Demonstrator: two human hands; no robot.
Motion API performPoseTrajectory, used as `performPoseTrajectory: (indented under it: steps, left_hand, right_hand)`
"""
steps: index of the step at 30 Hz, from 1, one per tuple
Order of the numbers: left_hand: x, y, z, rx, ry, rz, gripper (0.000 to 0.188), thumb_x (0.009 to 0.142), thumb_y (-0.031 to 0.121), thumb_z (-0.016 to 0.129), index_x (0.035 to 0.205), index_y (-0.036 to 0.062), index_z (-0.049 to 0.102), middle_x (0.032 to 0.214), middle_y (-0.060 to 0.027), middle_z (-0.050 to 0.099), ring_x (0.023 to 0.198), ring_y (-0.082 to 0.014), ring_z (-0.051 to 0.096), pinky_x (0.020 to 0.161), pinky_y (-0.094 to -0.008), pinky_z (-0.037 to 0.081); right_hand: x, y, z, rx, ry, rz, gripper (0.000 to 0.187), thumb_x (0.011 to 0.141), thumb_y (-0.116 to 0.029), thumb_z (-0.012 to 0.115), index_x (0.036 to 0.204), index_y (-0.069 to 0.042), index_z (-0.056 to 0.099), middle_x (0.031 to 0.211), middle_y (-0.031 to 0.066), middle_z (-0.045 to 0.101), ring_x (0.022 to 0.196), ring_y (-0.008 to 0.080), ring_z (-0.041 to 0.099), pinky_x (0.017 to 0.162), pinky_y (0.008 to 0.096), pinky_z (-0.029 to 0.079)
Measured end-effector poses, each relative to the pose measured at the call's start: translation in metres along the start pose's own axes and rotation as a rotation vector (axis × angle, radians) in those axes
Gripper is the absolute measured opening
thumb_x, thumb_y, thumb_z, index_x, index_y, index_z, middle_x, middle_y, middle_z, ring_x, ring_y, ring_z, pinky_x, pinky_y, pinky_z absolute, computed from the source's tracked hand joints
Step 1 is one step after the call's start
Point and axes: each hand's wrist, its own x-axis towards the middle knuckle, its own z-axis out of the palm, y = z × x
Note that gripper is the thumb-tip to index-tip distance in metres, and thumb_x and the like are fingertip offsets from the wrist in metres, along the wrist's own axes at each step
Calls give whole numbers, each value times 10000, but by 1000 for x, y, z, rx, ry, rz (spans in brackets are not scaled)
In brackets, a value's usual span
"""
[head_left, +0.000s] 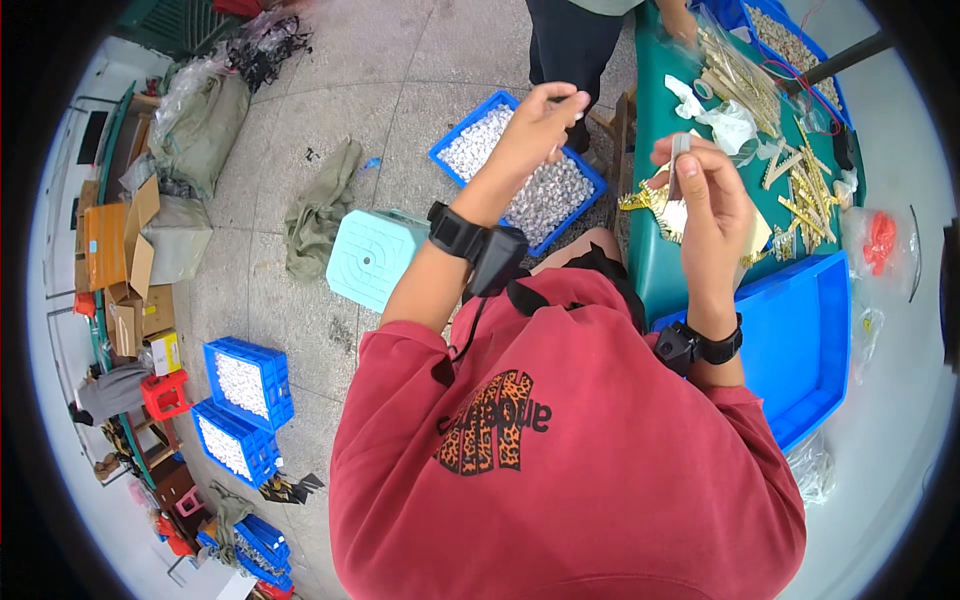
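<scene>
My left hand is raised over a blue crate heaped with small white and grey pieces. Its thumb and fingertips are pinched together, and whatever may be between them is too small to make out. My right hand hovers above the green tabletop, gripping a small flat strip upright between thumb and fingers. That strip looks clear and pale at the top, darker below. Beneath and beside this hand lie yellow toothed strips, partly hidden by it.
An empty-looking blue tray stands at the right. More yellow strips and crumpled white plastic litter the table. A co-worker's hand reaches in at the top. A turquoise stool and stacked blue crates stand left.
</scene>
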Motion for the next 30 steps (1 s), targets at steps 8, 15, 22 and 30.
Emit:
performPoseTrajectory:
  steps: [8,15,22,30]
  left_hand:
    - [-40,40,-8,-848,-354,-306,429,855,95,497,1259,3,384,1012,-99,562,747,-106,523,528,-211,403]
    - [-61,68,-10,-458,-261,-18,428,771,52,654,1165,5,494,894,-42,597,647,-70,518,523,-187,388]
    - [-79,91,-8,-473,-165,63,366,734,39,687,1081,19,572,869,-29,613,712,-63,558,525,-159,375]
    - [-86,92,-10,-694,-244,-84,319,749,43,692,1038,18,560,849,-79,638,773,-84,601,609,-172,468]
  right_hand:
    - [-4,12,8,90,-93,74,99,886,-65,523,919,24,553,916,56,580,715,65,479,640,208,398]
    - [-6,5,12,93,-109,-47,78,876,-39,524,911,27,547,950,70,545,769,83,490,663,219,411]
    - [-7,0,14,104,-140,-58,68,868,-30,529,904,23,551,967,75,514,802,97,495,683,225,420]
    - [-7,-5,14,106,-164,-115,65,867,-34,534,898,21,552,957,74,526,787,95,503,669,215,420]
